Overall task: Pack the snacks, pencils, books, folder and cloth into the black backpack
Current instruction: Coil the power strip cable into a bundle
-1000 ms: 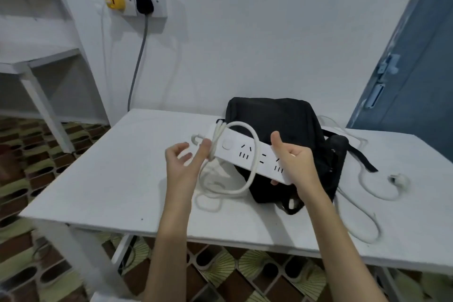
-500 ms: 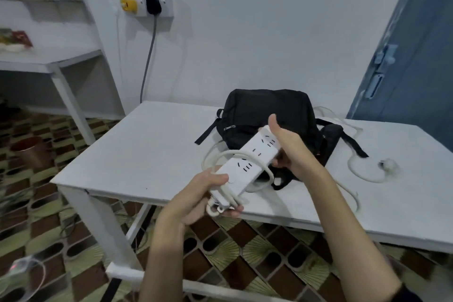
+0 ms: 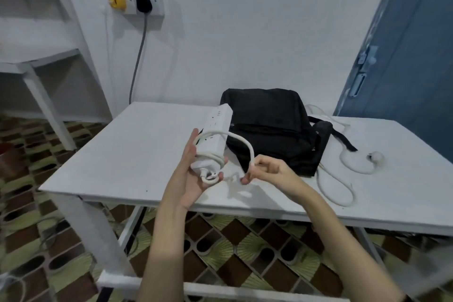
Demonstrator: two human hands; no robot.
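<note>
The left hand (image 3: 193,176) holds a white power strip (image 3: 214,135) by its lower end, its grip clamped around the body and the turns of cord already wound there. The right hand (image 3: 267,170) pinches the white cable (image 3: 241,141) between thumb and fingers, just beside the strip. The black backpack (image 3: 269,127) lies flat on the white surface (image 3: 137,154), behind the hands, and looks zipped, though I cannot tell this for sure.

I judge that the step is to wind the cord so the surface becomes free for packing. To do it well, keep each loop flat and close to the one before, with light tension, and let the loose cable slide through the right grip without a sharp bend.

The strip is hard, smooth plastic, long and boxy. The cable is thick, round and springy. The backpack is soft matte fabric, with straps (image 3: 343,138) hanging to the side.
</note>
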